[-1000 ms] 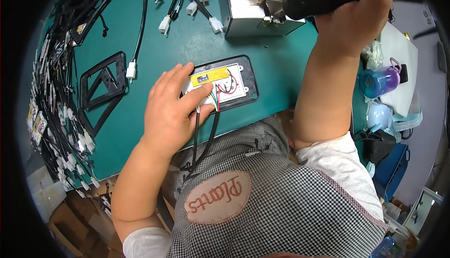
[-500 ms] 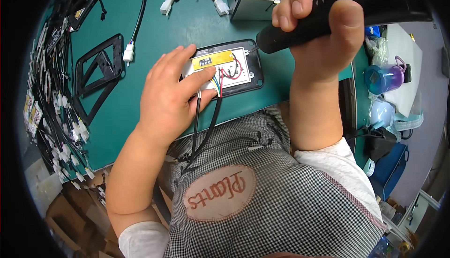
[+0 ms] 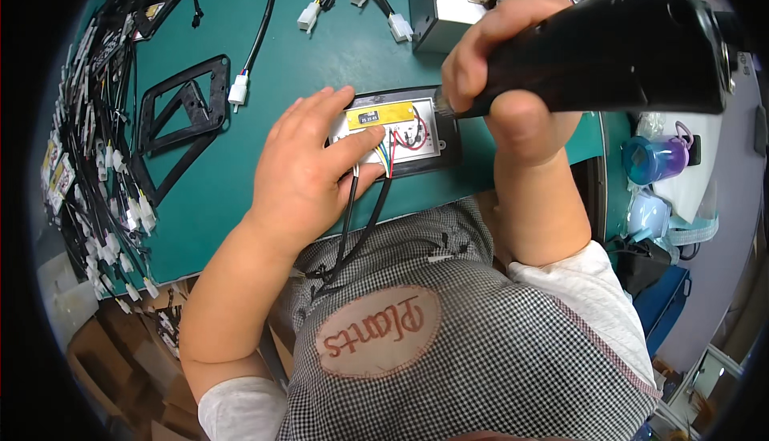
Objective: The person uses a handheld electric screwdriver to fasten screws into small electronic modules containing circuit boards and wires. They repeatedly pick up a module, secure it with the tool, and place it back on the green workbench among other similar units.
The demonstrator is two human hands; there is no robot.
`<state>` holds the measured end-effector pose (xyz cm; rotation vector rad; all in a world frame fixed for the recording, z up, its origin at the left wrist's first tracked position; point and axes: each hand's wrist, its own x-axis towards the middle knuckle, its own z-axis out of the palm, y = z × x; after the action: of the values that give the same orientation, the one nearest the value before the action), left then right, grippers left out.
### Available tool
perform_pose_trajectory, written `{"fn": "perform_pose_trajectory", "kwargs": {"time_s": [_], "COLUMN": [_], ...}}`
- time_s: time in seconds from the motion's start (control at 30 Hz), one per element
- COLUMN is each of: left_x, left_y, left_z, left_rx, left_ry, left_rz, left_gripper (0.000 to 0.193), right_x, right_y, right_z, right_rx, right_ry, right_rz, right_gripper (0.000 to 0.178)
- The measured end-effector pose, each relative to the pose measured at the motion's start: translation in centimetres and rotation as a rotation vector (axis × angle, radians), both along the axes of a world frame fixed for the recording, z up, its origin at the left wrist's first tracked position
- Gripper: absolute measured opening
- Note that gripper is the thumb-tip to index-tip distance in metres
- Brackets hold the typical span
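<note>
Presently I am cataloguing: black rectangular plastic housing (image 3: 452, 138), lying on the green tabletop (image 3: 344, 60) — left hand (image 3: 308, 165) gripping its left end, fingers splayed; right hand (image 3: 513, 80) wrapping its fingers round a black handheld tool (image 3: 609, 56), tip aiming near the upper-right corner, contact unclear. Pinning flat, aiming square — probably serving best.

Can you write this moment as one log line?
left hand: holds black-framed board | right hand: grips black tool | tool tip: near board's right end
</note>
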<state>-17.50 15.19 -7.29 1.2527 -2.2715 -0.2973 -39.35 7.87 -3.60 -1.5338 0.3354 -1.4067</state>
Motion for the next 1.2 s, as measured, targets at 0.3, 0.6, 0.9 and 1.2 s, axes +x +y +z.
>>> {"fn": "perform_pose_trajectory", "kwargs": {"time_s": [0.3, 0.6, 0.9, 1.2], "left_x": [-0.1, -0.1, 0.0, -0.1], "left_y": [0.1, -0.1, -0.1, -0.2], "left_z": [-0.1, -0.1, -0.3, -0.2], "left_rx": [-0.003, -0.002, 0.011, -0.001], "left_ry": [-0.014, -0.009, -0.009, -0.007], "left_rz": [0.005, -0.004, -0.016, -0.014], "left_gripper": [0.042, 0.044, 0.045, 0.045], "right_x": [-5.8, -1.8, -1.6, -2.0], "right_y": [-2.4, -2.6, -1.7, -3.1], "right_z": [4.6, 6.8, 6.3, 5.6], "right_rx": [-0.042, -0.025, -0.072, -0.119], "right_ry": [-0.236, -0.339, -0.331, -0.313], "right_rz": [-0.134, -0.571, -0.624, -0.621], "right_gripper": [0.05, 0.043, 0.046, 0.039]}}
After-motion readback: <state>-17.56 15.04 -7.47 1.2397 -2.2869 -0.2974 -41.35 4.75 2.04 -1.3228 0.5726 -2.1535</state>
